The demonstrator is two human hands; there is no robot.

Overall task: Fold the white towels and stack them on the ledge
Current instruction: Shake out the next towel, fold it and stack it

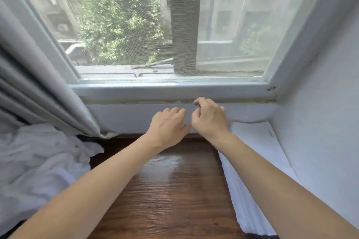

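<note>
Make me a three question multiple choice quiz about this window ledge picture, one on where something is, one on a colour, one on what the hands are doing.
1. Where does the folded towel stack lie?
A. At the right end of the ledge, against the wall
B. On the left, under the curtain
C. Outside the window

2. What colour is the ledge surface?
A. White
B. Dark brown wood
C. Green

3. What are the left hand and right hand holding?
A. One towel each
B. The curtain
C. Nothing

Answers:
1 A, the stack sits beside the right wall.
2 B, wood grain shows between the forearms.
3 C, both hands hang over the ledge with loosely curled fingers round nothing; the unfolded towels lie untouched at left.
</note>
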